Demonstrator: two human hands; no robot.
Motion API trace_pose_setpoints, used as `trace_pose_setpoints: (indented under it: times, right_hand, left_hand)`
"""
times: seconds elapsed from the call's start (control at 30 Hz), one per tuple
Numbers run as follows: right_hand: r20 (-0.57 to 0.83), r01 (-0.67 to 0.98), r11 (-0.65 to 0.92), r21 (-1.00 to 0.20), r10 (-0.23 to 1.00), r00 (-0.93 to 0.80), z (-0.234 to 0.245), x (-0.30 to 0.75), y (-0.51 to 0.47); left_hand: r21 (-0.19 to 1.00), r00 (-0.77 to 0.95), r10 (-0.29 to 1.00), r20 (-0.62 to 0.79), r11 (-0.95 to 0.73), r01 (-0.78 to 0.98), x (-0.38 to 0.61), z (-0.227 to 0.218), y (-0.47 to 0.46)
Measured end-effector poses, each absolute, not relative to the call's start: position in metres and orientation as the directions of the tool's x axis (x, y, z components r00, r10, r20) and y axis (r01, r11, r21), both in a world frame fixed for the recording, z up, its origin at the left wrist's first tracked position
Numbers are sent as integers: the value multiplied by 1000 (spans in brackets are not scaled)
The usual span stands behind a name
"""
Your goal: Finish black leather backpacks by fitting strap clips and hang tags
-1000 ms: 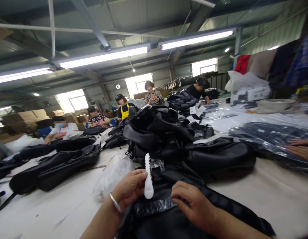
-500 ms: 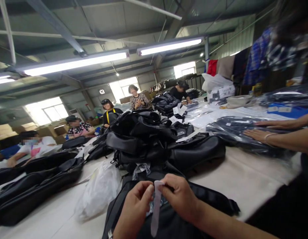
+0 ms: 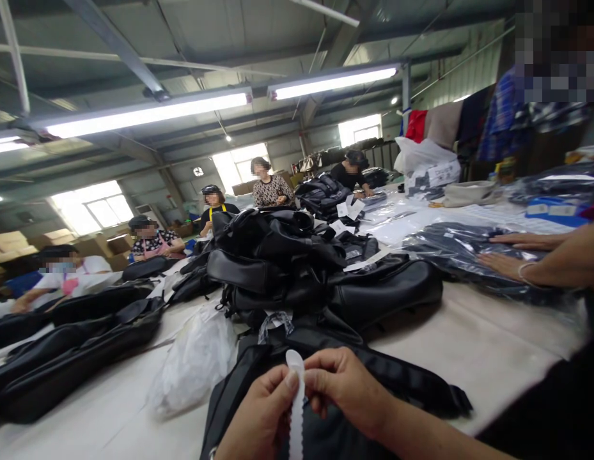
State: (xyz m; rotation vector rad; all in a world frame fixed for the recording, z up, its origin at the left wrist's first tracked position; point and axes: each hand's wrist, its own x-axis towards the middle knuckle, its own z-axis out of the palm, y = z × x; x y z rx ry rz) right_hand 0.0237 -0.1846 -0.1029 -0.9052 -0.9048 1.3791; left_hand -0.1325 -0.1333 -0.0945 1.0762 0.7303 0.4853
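A thin white strip with a rounded top end and a notched edge hangs in front of me. The thumb and fingers of my left hand pinch it just below its rounded end. On the other side, the fingertips of my right hand close on the strip's edge near the top. Under both hands lies a black bag, partly covered by my forearms. A piece of clear plastic wrap sits on the black material beyond my hands.
A heap of black bags rises ahead, with a clear bag of white pieces to its left. More black bags line the left. At right, a co-worker's hands press a plastic-wrapped item. Several people sit or stand farther back.
The strip has turned so its notched edge shows, and its top has shifted slightly left. Both my hands have lowered a little. The co-worker's hands stay on the wrapped item.
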Motion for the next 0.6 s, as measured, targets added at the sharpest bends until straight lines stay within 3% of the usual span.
trace_pose_setpoints:
  times: [0.6]
  right_hand:
    - [-39,-379,-58,-924,998,-58,-111,22,-178]
  left_hand:
    - [856,747,607,-272,507,-100,-133,-109,-129]
